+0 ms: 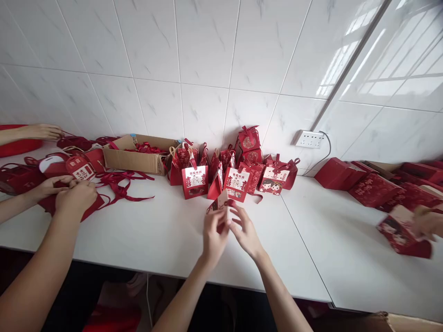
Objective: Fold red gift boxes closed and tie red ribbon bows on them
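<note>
1. near the middle of the white table (166, 230), just in front of a row of finished boxes (237, 183), the left hand (213, 237) is holding up a small red box (220, 204), its fingers clenching around the lower part.
2. the right hand (246, 233) is staying loose, with fingers spreading apart and only the fingertips touching the box's right side.
3. the small red box is showing a pale printed panel on red card and is tilting slightly; its finer details are too small to make out.
4. the row of finished boxes is standing upright against the wall, each one wearing a ribbon handle and a pale picture label.
5. a cardboard carton (133, 159) is sitting to the left, with red ribbons (121, 184) trailing over the table beside it.
6. a co-worker's hands (74, 198) are working on red card at the far left, and another person's hand (427, 223) is gripping a blurred red box (401, 235) at the right.
7. flat red boxes (374, 189) are lying at the right, and a wall socket (309, 139) is sitting on the glossy tiled wall (207, 60), which is catching window light.
</note>
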The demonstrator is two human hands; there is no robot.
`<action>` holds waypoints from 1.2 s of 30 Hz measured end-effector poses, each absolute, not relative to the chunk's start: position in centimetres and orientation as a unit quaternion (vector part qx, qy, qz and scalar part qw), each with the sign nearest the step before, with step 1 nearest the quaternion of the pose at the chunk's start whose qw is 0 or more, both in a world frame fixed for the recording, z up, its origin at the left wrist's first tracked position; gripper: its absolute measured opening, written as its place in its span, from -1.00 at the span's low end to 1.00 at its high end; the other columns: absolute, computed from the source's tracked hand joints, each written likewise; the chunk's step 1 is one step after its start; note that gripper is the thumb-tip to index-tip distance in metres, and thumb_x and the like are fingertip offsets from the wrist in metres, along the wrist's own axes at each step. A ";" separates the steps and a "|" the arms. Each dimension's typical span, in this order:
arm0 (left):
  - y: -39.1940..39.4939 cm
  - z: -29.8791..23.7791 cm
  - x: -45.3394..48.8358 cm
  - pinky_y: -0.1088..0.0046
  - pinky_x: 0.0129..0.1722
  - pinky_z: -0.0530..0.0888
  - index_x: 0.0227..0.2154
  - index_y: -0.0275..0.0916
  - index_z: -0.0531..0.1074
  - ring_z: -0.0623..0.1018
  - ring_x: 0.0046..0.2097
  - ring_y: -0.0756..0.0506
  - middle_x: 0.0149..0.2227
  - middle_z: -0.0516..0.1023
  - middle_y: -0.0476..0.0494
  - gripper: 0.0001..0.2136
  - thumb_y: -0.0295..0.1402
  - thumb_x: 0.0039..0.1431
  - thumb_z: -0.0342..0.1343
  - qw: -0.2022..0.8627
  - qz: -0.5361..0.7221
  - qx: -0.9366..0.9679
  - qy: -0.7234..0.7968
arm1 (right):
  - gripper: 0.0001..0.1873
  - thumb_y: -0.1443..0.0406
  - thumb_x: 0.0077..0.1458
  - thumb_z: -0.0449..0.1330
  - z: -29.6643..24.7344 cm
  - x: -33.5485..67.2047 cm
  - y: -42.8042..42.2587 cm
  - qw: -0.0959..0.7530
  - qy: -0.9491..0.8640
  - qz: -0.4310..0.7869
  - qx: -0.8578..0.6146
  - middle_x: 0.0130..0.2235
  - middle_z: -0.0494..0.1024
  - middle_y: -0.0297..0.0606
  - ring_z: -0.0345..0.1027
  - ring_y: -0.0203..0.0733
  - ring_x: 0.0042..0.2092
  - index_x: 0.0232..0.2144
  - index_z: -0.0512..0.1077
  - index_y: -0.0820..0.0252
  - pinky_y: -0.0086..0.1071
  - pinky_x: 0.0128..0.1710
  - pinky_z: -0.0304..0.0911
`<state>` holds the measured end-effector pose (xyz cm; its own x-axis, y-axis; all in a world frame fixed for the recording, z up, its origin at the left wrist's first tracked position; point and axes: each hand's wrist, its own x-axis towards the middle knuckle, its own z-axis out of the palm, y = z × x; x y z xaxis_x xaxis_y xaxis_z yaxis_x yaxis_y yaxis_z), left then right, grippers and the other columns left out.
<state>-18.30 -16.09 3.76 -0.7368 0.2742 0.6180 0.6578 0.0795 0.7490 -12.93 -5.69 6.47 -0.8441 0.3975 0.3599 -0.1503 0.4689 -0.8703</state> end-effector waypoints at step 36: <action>-11.4 8.7 -14.5 0.52 -0.35 0.54 -0.36 -0.18 0.36 0.58 -0.38 0.00 -0.43 0.54 0.00 -0.87 -0.24 0.16 0.02 -0.044 -0.566 -0.491 -0.660 | -0.71 0.07 0.04 0.13 4.1 -5.0 -3.2 0.411 -0.701 0.535 -0.232 -0.55 0.21 -0.45 0.07 -0.37 -0.57 -0.42 0.24 0.17 -0.47 -0.60 0.07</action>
